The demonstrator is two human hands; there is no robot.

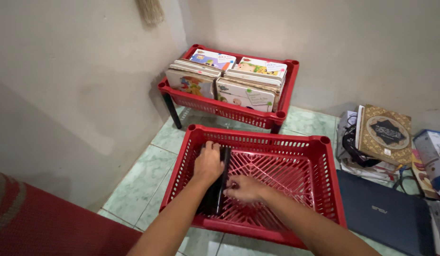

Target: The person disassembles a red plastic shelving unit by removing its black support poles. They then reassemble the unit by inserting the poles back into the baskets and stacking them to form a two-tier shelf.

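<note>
A red plastic basket (319, 189) sits on the green tiled floor (149, 175), near the person. Inside it, against its left wall, some thin black books (219, 187) stand on their edges. The left hand (208, 163) lies flat over the top of the black books, fingers pointing to the far side and curled over them, so it is grasping them. The right hand (243, 188) is just to the right of the books, low in the basket, with its fingers bent and touching their near end. Both arms reach forward from the near edge, and the right arm crosses over the basket's near rim. Farther away a second red rack (284, 102) holds rows of picture books (239, 92). On the right lie a brown patterned book (385, 133) and a dark laptop (383, 215).
</note>
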